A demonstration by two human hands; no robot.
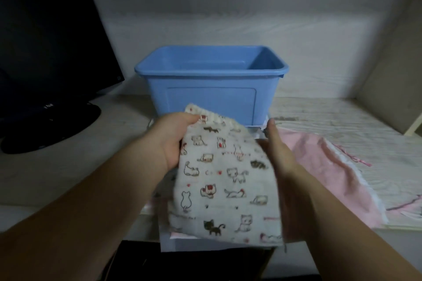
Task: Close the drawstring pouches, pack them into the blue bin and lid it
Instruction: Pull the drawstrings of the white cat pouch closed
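A white drawstring pouch (219, 180) printed with small cats hangs in front of me, its gathered mouth pointing up toward the bin. My left hand (173, 139) grips its top left edge, thumb on the fabric. My right hand (280, 155) lies straight along the pouch's right side, fingers extended. Just behind stands the blue bin (210, 96), open and with nothing visible inside. It seems to sit on a pale lid (258, 131), of which only a strip shows. A pink pouch (319, 166) lies flat on the desk to the right, its mouth open.
A black monitor (45, 41) on a round base stands at the left of the pale desk (68, 162). A pink cord (356, 157) trails beside the pink pouch. A wall runs behind, and a beige side panel (392, 75) closes the right. A whitish flat piece (182, 243) juts below the pouch.
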